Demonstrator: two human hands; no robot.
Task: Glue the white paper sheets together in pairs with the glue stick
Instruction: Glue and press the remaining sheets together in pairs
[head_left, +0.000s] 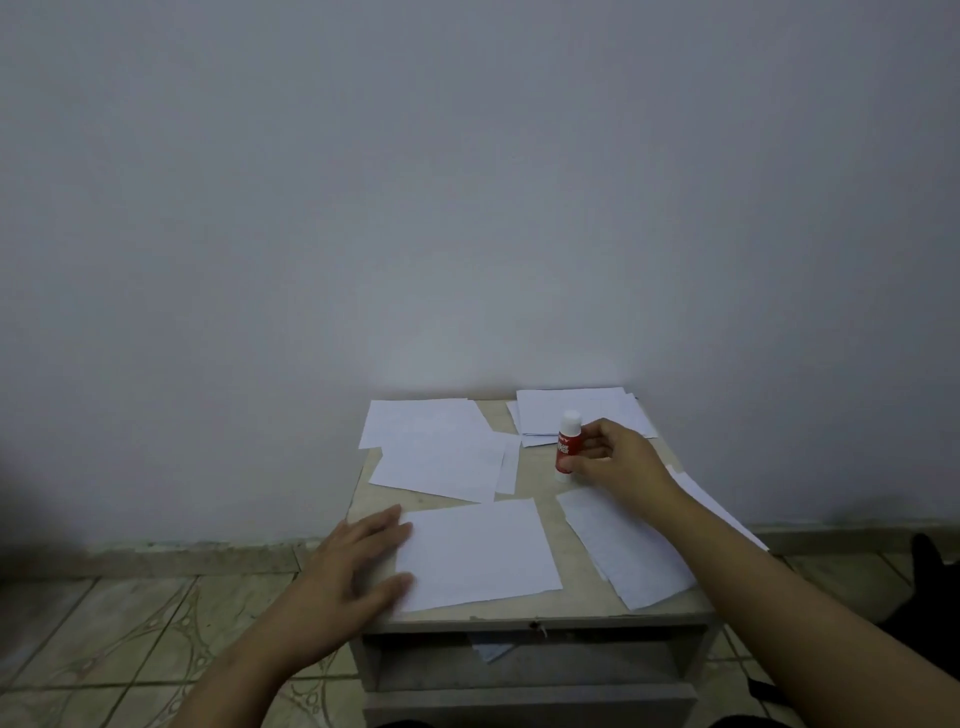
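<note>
**Two hands at the table, glue stick capped, no glue seen on the sheet**

Two hands were in view over a small table (540, 506). Left to right:

- Left hand (345, 564): fingers spread and fairly straight, lying flat at the left edge of the near sheet (480, 553), apparently steadying it. That sheet lay square near the front edge, top face bare; no glue was discernible on it.
- Back left: overlapping sheets (439, 449), loosely fanned. Whether these were glued pairs or loose singles could not be told.
- Centre back: glue stick (565, 447), red body, white cap on, standing upright on the table just in front of the far stack (576, 413).
- Right hand (610, 454): fingers curled round the stick's body, pinching it from the right.
- Right front: more sheets (623, 548) under the right forearm, overhanging the table edge.

Judgement: with the cap on, gluing of this sheet had not begun. Remaining: uncap, spread glue, lay a partner sheet on top, press, then repeat for the other piles.
</note>
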